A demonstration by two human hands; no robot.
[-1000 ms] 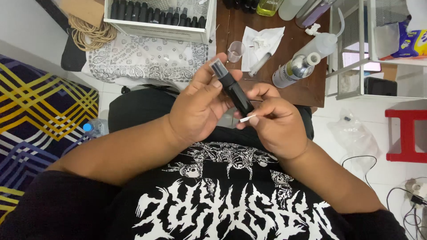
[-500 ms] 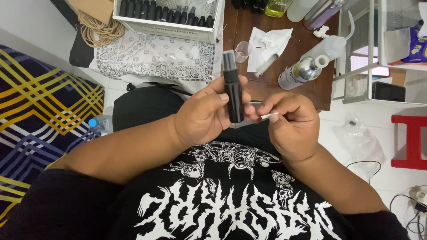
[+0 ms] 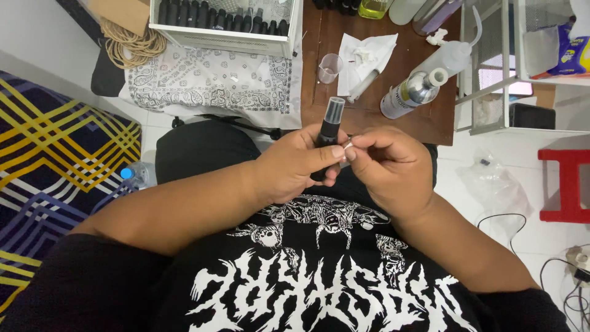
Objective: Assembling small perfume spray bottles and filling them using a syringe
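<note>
My left hand (image 3: 299, 163) grips a slim black bottle (image 3: 327, 128) with a translucent grey cap, held upright in front of my chest. My right hand (image 3: 388, 166) is pinched on a small white sticker (image 3: 348, 146), which it holds against the side of the bottle near my left thumb. The bottle's lower end is hidden inside my left fingers. Both hands touch each other just below the edge of a small brown wooden table (image 3: 381, 117).
On the table stand a small clear cup (image 3: 329, 66), white tissue (image 3: 365, 52), a silver spray bottle (image 3: 413, 92) and a white squeeze bottle (image 3: 452, 54). A white tray of dark bottles (image 3: 224, 24) sits on a patterned cloth (image 3: 209, 83). A red stool (image 3: 568, 184) is at right.
The bottle swung from tilted to upright and my hands drew closer together. The white sticker in my right fingers moved in from beside the bottle to against its side.
</note>
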